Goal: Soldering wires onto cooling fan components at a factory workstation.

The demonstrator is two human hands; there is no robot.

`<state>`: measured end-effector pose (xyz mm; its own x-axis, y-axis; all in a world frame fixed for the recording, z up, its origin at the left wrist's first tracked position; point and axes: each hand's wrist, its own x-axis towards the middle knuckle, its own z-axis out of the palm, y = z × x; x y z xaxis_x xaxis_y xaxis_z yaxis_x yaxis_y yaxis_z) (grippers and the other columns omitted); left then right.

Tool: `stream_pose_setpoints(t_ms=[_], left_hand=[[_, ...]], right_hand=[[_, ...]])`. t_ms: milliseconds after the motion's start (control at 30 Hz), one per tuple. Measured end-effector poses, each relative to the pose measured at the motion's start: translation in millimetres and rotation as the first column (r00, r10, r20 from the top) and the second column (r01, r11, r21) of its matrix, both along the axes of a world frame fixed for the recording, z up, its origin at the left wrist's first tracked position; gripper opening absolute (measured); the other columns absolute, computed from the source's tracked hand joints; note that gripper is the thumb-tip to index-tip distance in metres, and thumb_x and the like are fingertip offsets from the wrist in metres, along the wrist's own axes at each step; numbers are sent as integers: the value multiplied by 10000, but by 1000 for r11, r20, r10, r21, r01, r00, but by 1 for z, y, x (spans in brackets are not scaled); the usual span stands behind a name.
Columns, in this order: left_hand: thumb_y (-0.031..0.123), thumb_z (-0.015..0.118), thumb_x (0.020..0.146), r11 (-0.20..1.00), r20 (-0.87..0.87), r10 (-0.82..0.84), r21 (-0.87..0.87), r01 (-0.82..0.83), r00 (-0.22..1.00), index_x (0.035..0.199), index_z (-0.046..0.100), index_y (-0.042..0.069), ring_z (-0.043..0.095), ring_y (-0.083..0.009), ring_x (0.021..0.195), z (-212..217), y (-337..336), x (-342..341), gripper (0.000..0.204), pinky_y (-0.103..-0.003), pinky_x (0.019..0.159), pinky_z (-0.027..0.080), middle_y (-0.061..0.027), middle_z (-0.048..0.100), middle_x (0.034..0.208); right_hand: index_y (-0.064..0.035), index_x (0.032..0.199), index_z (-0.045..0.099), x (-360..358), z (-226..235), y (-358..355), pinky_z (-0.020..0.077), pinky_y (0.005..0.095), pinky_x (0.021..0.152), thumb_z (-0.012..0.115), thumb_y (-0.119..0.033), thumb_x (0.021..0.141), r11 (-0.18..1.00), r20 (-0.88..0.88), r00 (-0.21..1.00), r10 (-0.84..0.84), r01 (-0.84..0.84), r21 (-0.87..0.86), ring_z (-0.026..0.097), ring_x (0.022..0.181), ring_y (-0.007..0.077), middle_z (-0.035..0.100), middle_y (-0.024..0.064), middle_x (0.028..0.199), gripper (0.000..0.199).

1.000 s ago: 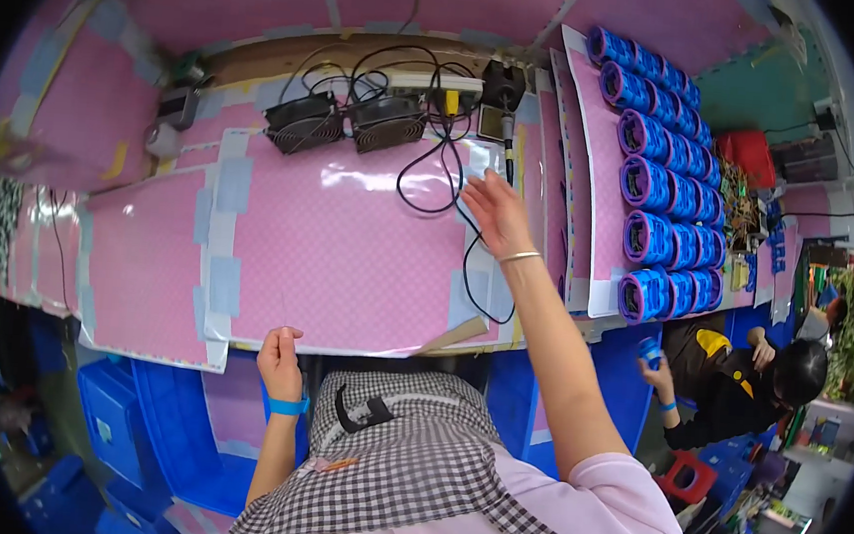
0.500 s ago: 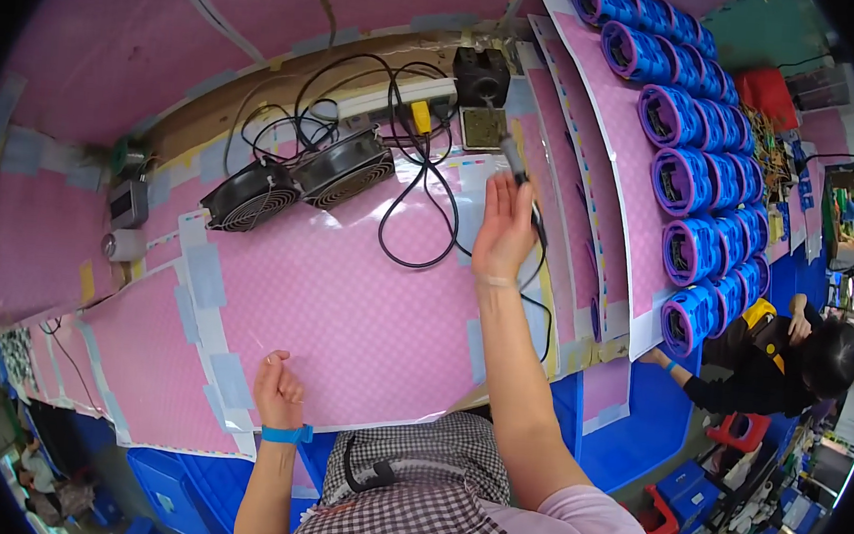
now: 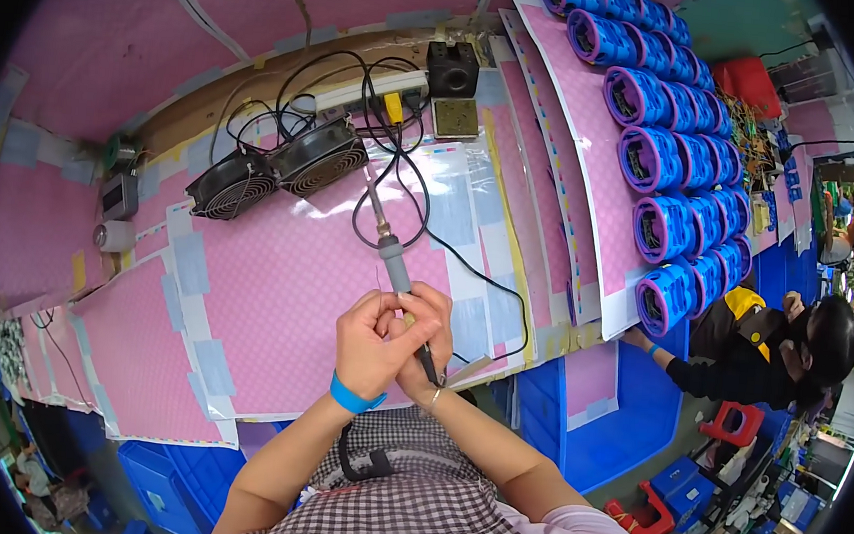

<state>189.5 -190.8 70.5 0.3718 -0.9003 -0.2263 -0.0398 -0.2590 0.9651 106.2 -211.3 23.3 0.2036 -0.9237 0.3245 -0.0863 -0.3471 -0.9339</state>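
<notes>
My right hand point(image 3: 430, 328) grips a soldering iron point(image 3: 394, 262) with a grey-blue handle, its metal tip pointing away from me towards two black fans. Against it, in front of my body, is my left hand point(image 3: 366, 341), fingers pinched together. A thin wire point(image 3: 378, 275) rises from the left fingertips beside the iron; its lower part is hidden. The hands overlap, so some fingers are covered. Black cord runs from the iron's rear across the pink-covered bench point(image 3: 282, 326).
Two black fans point(image 3: 323, 158) stand at the back among looped cables. Behind them sit a black iron holder point(image 3: 453, 68) and a square sponge tray point(image 3: 456, 119). To the right, stacked boards carry rows of blue cylindrical parts point(image 3: 671, 226). A co-worker point(image 3: 792, 346) sits beyond a blue bin point(image 3: 625, 433).
My right hand has brought the soldering iron from beside its holder back towards my body. My left hand has moved right and up to meet it. The view has shifted slightly.
</notes>
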Motion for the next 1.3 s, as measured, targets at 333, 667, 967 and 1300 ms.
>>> stream_pose_setpoints(t_ms=[333,667,967,1300], left_hand=[[142,579,904,953,-74,297,-39,-301,952,899,577,0,362,-10,592,8,7,30,142,-189,501,297,76,449,655],[108,559,897,946,182,315,21,-324,932,817,520,32,312,-19,568,-38,66,45,117,-201,491,258,69,381,650],[42,595,818,939,148,334,36,-343,931,710,438,6,292,-92,552,-38,70,52,194,-271,480,251,-22,320,648],[50,608,814,949,144,306,27,-313,941,744,499,-5,302,-118,551,-49,71,49,141,-282,488,261,-40,326,654]], right_hand=[[26,1161,536,-69,39,55,438,333,897,534,-209,900,749,-96,754,650,-614,249,569,1042,287,565,216,1128,351],[30,1008,647,-7,-67,-287,483,256,667,676,-178,806,972,-311,931,-193,223,66,625,724,149,677,92,801,292],[-9,753,710,22,-78,-332,513,339,682,797,-175,631,924,-601,789,-126,314,219,670,718,246,689,141,747,224],[-17,791,697,24,-64,-326,478,272,564,758,-109,696,939,-522,847,-97,252,234,602,600,117,666,60,690,145]])
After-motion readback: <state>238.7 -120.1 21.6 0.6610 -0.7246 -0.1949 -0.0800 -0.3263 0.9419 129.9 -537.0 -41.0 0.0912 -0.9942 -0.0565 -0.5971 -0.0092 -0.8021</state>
